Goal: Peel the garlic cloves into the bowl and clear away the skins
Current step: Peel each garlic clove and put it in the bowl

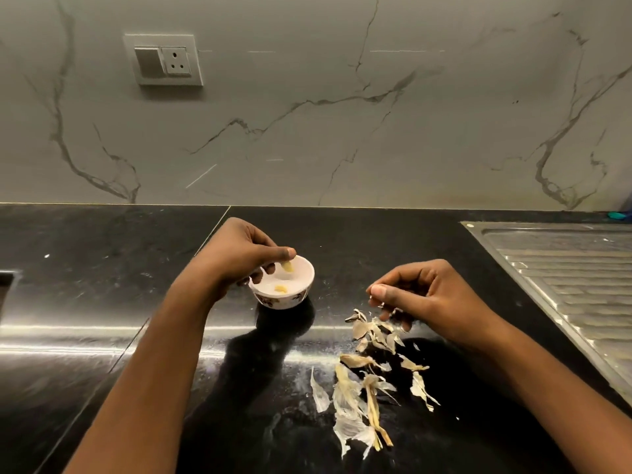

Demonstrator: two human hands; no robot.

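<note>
A small white bowl [301, 285] with a flower pattern stands on the black counter, and one peeled garlic clove [281, 289] lies in it. My left hand [239, 254] hovers over the bowl's left rim, its curled fingers and thumb holding a second peeled clove [288, 266] just inside the bowl. To the right, my right hand [417, 295] hangs above a scatter of dry garlic skins [362, 381], thumb and forefinger pinching a tiny scrap of skin. No unpeeled clove shows.
The glossy black counter [102, 302] runs to a marble wall with a switch and socket plate [164, 59]. A ribbed steel sink drainboard [574, 289] fills the right side. A dark opening [5, 289] cuts the counter's left edge.
</note>
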